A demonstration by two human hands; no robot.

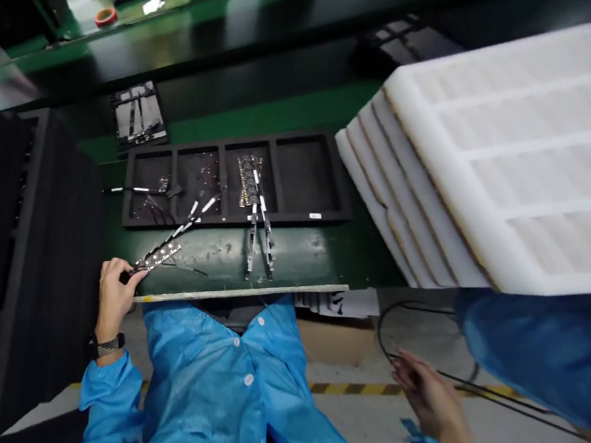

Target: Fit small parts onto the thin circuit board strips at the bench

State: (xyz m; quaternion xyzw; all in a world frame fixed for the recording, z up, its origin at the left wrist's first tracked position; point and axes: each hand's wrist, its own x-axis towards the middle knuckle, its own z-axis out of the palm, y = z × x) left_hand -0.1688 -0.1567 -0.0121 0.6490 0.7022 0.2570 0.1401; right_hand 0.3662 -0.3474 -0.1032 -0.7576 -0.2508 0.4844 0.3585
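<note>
My left hand [114, 290] is closed on the near end of a long thin LED strip [169, 245] that lies slanted across the green work surface [299, 250] toward a black compartment tray [301, 178]. Two more strips [258, 237] stick out of the tray's third compartment over the table. My right hand [430, 395] hangs low beside my blue coat, below the table edge, fingers loosely spread and holding nothing. A watch sits on my left wrist.
A stack of white foam trays [487, 162] leans at the right. A tall black stack [13, 249] stands at the left. A small black fixture [138, 117] sits behind the tray. A black cable [389, 325] loops on the floor. Another blue sleeve [549, 355] is at the lower right.
</note>
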